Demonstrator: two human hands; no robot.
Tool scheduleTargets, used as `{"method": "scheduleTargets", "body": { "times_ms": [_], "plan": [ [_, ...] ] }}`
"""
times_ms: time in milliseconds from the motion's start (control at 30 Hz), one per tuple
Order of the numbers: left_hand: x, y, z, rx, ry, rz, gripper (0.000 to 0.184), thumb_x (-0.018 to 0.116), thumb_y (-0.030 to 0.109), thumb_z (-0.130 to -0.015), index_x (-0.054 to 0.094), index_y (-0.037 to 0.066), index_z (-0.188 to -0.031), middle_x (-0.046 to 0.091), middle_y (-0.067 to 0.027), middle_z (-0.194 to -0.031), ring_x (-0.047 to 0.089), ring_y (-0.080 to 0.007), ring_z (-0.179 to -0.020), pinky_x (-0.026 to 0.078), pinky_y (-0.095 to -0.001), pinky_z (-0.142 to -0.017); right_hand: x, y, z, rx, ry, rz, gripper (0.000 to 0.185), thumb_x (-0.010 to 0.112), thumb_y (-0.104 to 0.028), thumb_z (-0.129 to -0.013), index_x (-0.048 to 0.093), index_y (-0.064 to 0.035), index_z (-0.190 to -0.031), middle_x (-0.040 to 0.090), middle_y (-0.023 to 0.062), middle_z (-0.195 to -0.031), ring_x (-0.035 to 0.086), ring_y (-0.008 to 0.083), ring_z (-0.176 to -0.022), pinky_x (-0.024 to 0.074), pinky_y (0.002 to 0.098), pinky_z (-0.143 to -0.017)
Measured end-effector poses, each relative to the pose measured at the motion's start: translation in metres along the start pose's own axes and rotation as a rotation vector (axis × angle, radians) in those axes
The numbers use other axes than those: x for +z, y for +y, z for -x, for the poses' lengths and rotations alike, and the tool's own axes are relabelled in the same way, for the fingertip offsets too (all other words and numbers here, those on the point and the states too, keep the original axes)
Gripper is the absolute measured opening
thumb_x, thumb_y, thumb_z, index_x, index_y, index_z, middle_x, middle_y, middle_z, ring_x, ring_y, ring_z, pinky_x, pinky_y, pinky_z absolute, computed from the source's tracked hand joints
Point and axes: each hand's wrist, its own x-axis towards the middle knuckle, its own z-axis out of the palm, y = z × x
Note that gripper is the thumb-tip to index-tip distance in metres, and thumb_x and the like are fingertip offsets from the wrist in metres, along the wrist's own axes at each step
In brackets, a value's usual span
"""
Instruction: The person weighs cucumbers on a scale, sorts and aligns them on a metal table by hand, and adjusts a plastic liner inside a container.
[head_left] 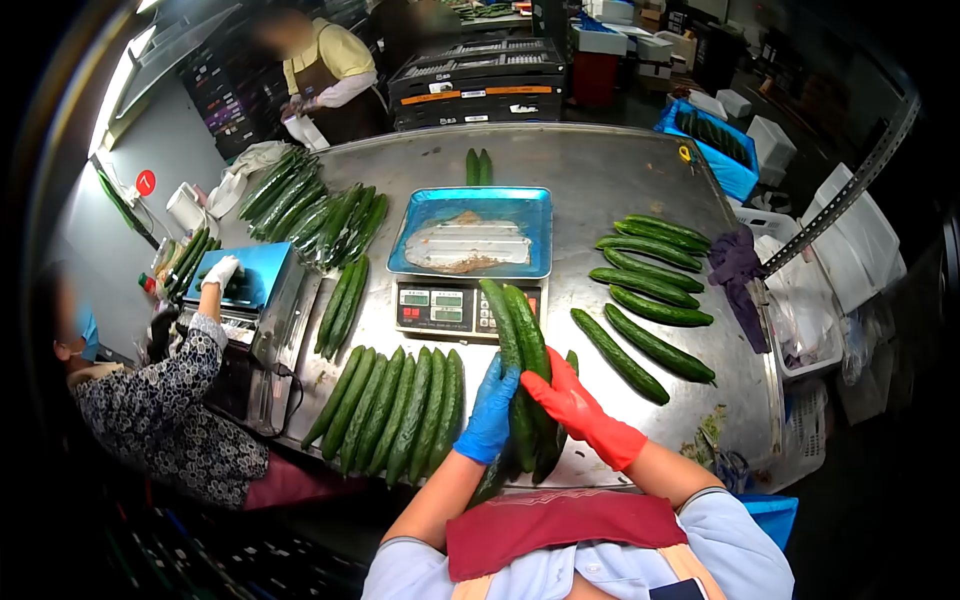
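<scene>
Two long green cucumbers [522,335] stand side by side between my gloved hands, in front of the weighing scale [472,307]. My left hand [489,412], in a blue glove, is closed along their left side. In a red glove, my right hand [578,405] presses on their right side. More cucumbers lie partly hidden beneath my hands at the table's front edge. The scale's blue tray [540,215] holds a whitish, stained sheet. To the left lies a row of several cucumbers [408,415]; a looser group [648,290] is on the right.
Bagged cucumbers [290,200] lie on the steel table [580,170] at back left, two more behind the scale. A co-worker [170,390] reaches over another scale at left; another person [335,70] stands behind. A purple cloth [738,280] hangs at the right edge, near crates.
</scene>
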Motion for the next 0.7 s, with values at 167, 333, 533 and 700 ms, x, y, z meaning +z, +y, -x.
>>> {"method": "scheduleTargets", "body": {
  "times_ms": [167, 333, 533, 700],
  "plan": [
    [0.001, 0.020, 0.009, 0.043, 0.016, -0.156, 0.045, 0.049, 0.019, -0.095, 0.038, 0.001, -0.135, 0.052, -0.0077, -0.123, 0.050, -0.0151, -0.111, 0.040, -0.0283, -0.096, 0.014, -0.018, 0.007, 0.020, -0.087, 0.041, 0.067, 0.054, -0.020, -0.092, 0.016, -0.0034, -0.144, 0.038, 0.0132, -0.138, 0.037, 0.0221, -0.126, 0.0304, 0.0330, -0.104],
    [-0.026, 0.032, 0.011, 0.114, 0.018, -0.680, 0.071, 0.058, 0.032, -0.090, 0.023, -0.004, -0.140, 0.043, -0.0158, -0.133, 0.042, -0.0209, -0.121, 0.033, -0.0319, -0.102, 0.039, -0.005, -0.002, 0.059, -0.149, -0.211, 0.063, 0.048, -0.014, -0.093, 0.015, -0.0074, -0.146, 0.036, 0.0094, -0.140, 0.036, 0.0202, -0.127, 0.0297, 0.0321, -0.104],
    [-0.034, 0.085, 0.031, 0.121, 0.108, -0.820, 0.119, 0.074, 0.058, -0.066, 0.010, -0.009, -0.141, 0.032, -0.0245, -0.138, 0.033, -0.0287, -0.129, 0.029, -0.0348, -0.106, 0.074, -0.024, -0.021, 0.040, -0.434, -0.439, 0.059, 0.042, -0.013, -0.094, 0.016, -0.0109, -0.146, 0.031, 0.0055, -0.144, 0.031, 0.0186, -0.132, 0.0247, 0.0330, -0.108],
    [-0.063, 0.098, 0.036, 0.169, 0.125, -0.865, 0.102, 0.078, 0.032, -0.071, 0.014, -0.005, -0.142, 0.039, -0.0172, -0.134, 0.040, -0.0230, -0.123, 0.034, -0.0332, -0.103, 0.093, -0.016, -0.035, 0.292, -0.459, -0.827, 0.057, 0.041, -0.031, -0.097, 0.020, -0.0116, -0.146, 0.033, 0.0047, -0.143, 0.034, 0.0189, -0.130, 0.0278, 0.0351, -0.106]
  ]
}}
